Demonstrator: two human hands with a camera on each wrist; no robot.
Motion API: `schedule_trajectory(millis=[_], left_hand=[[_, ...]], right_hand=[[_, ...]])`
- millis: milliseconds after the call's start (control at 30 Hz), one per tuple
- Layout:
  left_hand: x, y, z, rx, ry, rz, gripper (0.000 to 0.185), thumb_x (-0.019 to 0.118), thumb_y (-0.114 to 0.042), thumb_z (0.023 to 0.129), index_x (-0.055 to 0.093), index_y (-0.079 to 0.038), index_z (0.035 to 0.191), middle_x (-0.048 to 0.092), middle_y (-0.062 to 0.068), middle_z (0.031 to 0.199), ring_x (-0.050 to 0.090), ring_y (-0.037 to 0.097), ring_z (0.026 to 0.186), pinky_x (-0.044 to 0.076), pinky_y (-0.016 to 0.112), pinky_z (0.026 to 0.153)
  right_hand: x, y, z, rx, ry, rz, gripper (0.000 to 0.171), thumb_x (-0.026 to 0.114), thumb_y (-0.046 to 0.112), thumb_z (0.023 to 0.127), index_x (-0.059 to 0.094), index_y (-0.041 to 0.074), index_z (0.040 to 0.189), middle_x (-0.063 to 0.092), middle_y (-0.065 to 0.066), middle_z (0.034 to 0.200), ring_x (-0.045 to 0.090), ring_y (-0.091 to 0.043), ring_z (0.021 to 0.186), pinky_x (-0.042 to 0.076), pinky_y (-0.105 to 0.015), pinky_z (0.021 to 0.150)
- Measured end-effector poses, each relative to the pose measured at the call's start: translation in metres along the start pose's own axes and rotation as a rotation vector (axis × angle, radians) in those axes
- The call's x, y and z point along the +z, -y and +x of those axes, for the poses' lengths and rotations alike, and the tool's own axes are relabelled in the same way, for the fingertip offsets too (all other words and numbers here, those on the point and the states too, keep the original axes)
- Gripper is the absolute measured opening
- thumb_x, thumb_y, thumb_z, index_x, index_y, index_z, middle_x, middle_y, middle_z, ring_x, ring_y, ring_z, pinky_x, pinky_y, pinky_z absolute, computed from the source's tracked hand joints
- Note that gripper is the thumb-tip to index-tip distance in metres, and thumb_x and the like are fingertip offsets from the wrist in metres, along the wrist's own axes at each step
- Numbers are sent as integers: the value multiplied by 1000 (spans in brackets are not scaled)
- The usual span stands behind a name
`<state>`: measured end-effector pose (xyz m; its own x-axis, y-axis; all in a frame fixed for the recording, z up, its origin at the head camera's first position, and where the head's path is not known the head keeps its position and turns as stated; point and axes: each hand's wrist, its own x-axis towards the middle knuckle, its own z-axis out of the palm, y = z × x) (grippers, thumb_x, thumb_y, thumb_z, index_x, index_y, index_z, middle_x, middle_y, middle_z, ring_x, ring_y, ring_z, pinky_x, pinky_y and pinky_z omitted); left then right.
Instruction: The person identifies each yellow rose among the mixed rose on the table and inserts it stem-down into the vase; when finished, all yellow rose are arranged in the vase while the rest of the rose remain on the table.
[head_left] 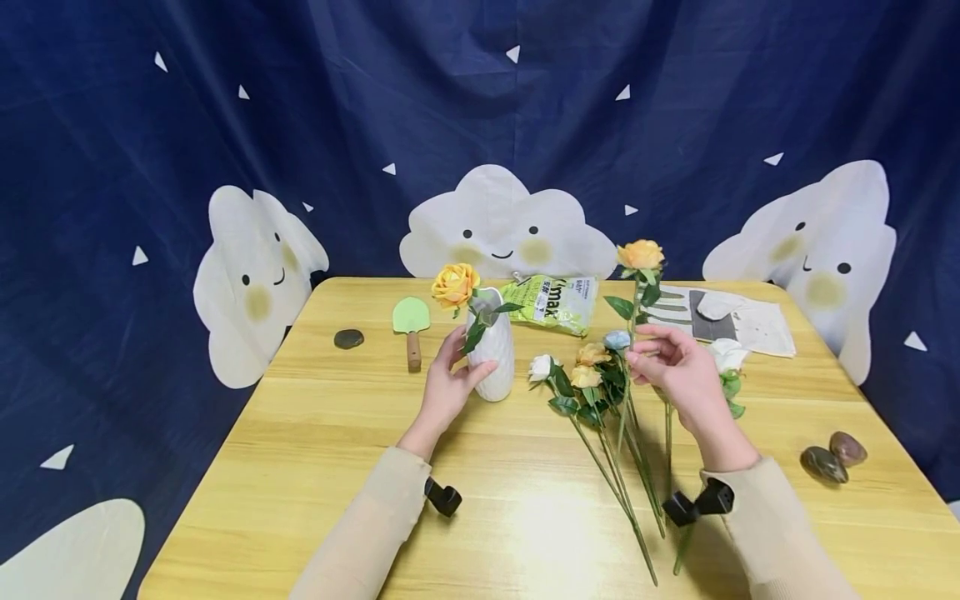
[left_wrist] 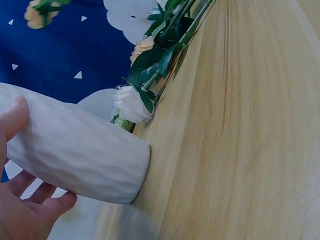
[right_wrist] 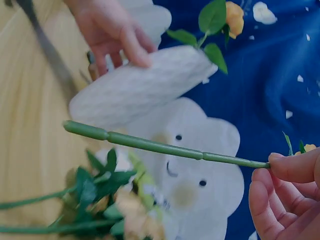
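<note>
In the head view, the left hand (head_left: 448, 385) has its grip clamped round the white vase (head_left: 495, 371), upright just left of the lower centre, with an orange rose (head_left: 455, 286) leaning from its mouth to the upper left. Right of centre, the right hand (head_left: 681, 371) has its grip pinched together on the stem of a raised rose (head_left: 641, 254), whose bare lower end points left in the right wrist view. Loose flowers (head_left: 587, 377) lie below it on the surface (head_left: 337, 475)
</note>
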<state>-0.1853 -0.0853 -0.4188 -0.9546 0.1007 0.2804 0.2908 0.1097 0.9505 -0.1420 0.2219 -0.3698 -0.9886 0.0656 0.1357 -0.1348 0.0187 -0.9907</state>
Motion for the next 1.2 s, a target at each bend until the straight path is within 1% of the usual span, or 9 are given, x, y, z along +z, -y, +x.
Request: schedule_trajectory(millis=[167,267,333,500,700,867,967,1033,1200], left_hand=[[-1,-1,0,2,2,7,64,73,-8,80,42,-5,136,49,23,127,47,37,116,45,50,90],[0,-1,-1,0,1,9,64,73,-8,80,42,-5,136,49,23,127,48,36,116,45,48,90],[0,-1,-1,-1,-2,10,64,73,-8,80,42,-5,136,49,22,127,48,34,116,45,48,90],[-1,0,-2,4,-10,12,65,73,-8,80,41,-5,137,50,22,127,49,34,115,45,48,90],[0,0,-1,6,-1,2,66,73,-7,80,40,-2,137,48,24,128,47,38,116,44,50,90],[-1,-1,-1,0,-3,-2,65,73,-6,80,41,-2,136,48,24,127,47,38,115,45,49,90],[0,-1,-2,-3,-4,-1,63,73,-7,80,43,-4,135,49,24,126,48,38,114,45,49,90],[0,-1,-2,1,-4,-1,62,73,-7,80,43,-4,135,49,23,126,48,37,114,45,49,90],[0,-1,-2,15,0,3,63,73,-7,80,43,-4,135,49,23,126,48,37,114,45,50,89]], right_hand=[[19,21,16,-75,11,-38,40,68,-3,81,54,-3,119,65,-4,86,63,-16,65,55,-28,59],[29,35,25,-117,14,-59,39,68,-2,82,55,-3,119,65,-3,85,62,-16,63,55,-28,58],[35,43,31,-142,16,-45,38,69,-2,81,56,-2,117,66,-3,84,61,-15,61,54,-28,56],[51,64,49,-184,24,64,34,70,-4,79,61,1,111,66,-8,83,61,-16,59,54,-27,54],[70,92,72,-229,-5,77,32,71,-5,78,63,4,108,66,-8,81,62,-17,57,53,-27,53],[91,113,90,-318,-22,142,31,71,-8,76,64,4,104,66,-6,76,62,-18,56,54,-27,52],[102,121,100,-373,-29,162,30,70,-9,76,63,4,103,66,-6,74,63,-19,56,54,-26,53],[109,125,105,-405,-42,155,30,70,-8,76,62,4,103,66,-6,74,63,-20,56,53,-26,53],[125,125,116,-468,-90,147,30,69,-7,78,60,4,104,64,-7,74,61,-20,55,53,-25,52]])
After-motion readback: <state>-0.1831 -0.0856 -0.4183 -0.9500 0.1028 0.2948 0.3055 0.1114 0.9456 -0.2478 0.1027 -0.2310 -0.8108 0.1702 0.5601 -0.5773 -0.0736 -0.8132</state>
